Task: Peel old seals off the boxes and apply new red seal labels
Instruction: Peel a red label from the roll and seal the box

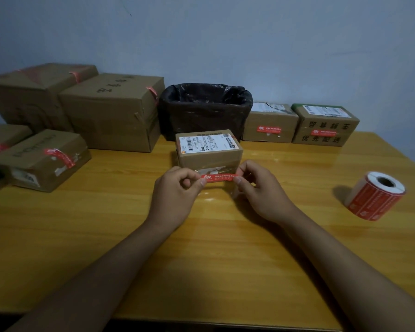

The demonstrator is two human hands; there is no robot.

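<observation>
- The left hand (pixel 177 188) and right hand (pixel 256 188) hold one red seal label (pixel 218 177) stretched flat between them above the desk (pixel 213 248). Each hand pinches one end between thumb and curled fingers (pixel 203 181); neither hand holds anything else.
- The label hangs just in front of the lower front face of the small box (pixel 210 149) at the centre of the desk. Whether it touches the cardboard cannot be told.
- Step in hand, as judged: applying a new label. The front face shows pale torn patches, which suggests the old seal is already off.
- Next move, as judged: keep the label taut and level, set it against the front face, then press it down from the middle outward to avoid creases.
- The label carries white characters, too small to read.
- The label roll (pixel 375 195) lies on its side well to the right, red with white print, not legible.
- The small box bears a white shipping label with barcodes; "S07-P802" is a tentative reading.
- Far right, two boxes (pixel 270 125) (pixel 326 127) each show a flat red label on the front; the right one has large printed characters.
- At left, several larger boxes (pixel 113 111) show wrinkled red seals.
- A bin with a black liner (pixel 205 106) stands behind the small box.
</observation>
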